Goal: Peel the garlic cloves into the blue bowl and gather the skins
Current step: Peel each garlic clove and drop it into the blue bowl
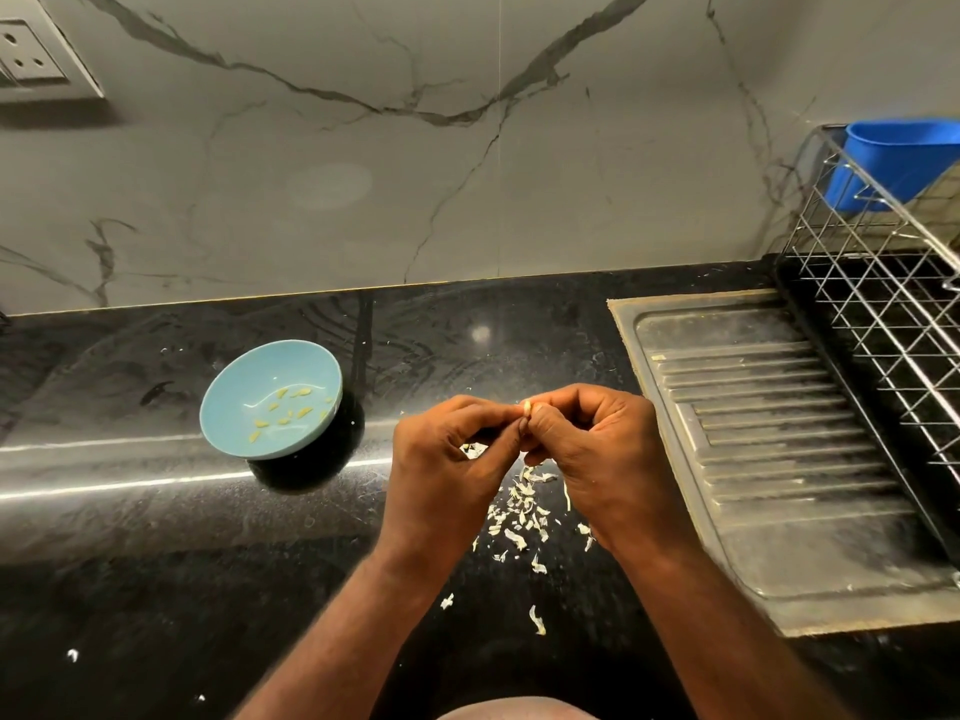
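Observation:
A small pale garlic clove (527, 406) sits pinched between the fingertips of my left hand (452, 454) and my right hand (592, 449), which meet above the black counter. A light blue bowl (244, 433) stands to the left of my hands, with several peeled yellowish cloves (283, 410) lying in it. White garlic skins (522, 511) are scattered on the counter below and between my wrists. More bits (472, 449) show under my left palm.
A steel sink drainboard (769, 444) borders the right side. A wire dish rack (893, 304) holding a blue plastic tub (893, 158) stands at the back right. A marble wall rises behind the counter, with a power socket (31, 54) at top left.

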